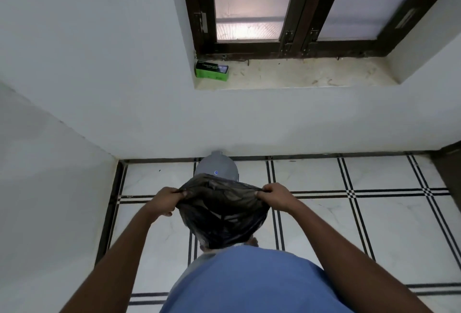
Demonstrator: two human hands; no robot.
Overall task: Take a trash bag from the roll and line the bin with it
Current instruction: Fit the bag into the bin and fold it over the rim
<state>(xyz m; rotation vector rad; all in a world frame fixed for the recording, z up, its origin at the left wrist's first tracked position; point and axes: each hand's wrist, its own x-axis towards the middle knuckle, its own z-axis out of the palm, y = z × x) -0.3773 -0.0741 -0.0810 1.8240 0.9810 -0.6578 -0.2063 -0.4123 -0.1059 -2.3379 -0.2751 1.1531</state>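
A black trash bag (222, 213) hangs open between my two hands, its mouth stretched wide. My left hand (166, 200) pinches the left edge of the mouth and my right hand (274, 196) pinches the right edge. Behind and below the bag, a grey bin (215, 167) stands on the floor against the wall, with its raised lid showing; its opening is hidden by the bag. A green box (211, 71) lies at the left end of the window sill; whether it holds the roll I cannot tell.
White walls form a corner at the left. A dark-framed window (294, 6) sits above the stone sill (311, 73). The floor is white tile with black stripes (349, 193). A dark door frame (449, 170) stands at the right.
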